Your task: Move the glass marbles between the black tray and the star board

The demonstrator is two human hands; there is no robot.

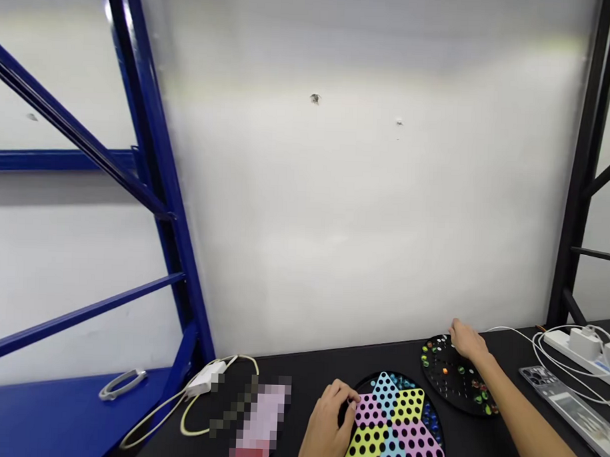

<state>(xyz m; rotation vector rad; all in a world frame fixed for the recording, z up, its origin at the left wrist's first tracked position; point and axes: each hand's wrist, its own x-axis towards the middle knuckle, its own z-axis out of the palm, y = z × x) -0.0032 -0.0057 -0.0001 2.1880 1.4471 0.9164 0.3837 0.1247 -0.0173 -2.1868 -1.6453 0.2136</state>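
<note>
A star-shaped Chinese checkers board [397, 428] in pink, yellow and light blue lies on the black table near the bottom edge. My left hand [329, 422] rests at its left rim, fingers curled against the edge. Behind it to the right lies a round black tray [454, 384] dotted with coloured marbles. My right hand [467, 342] reaches over the tray's far side, fingers bent down onto it; what they pinch, if anything, is hidden.
A white power strip with plugs and cables [584, 346] and a flat grey device [571, 408] sit at the right. A white charger with cable [205, 380] lies at the left. Blue shelving [151, 183] stands left, a black frame [585, 165] right, a white wall behind.
</note>
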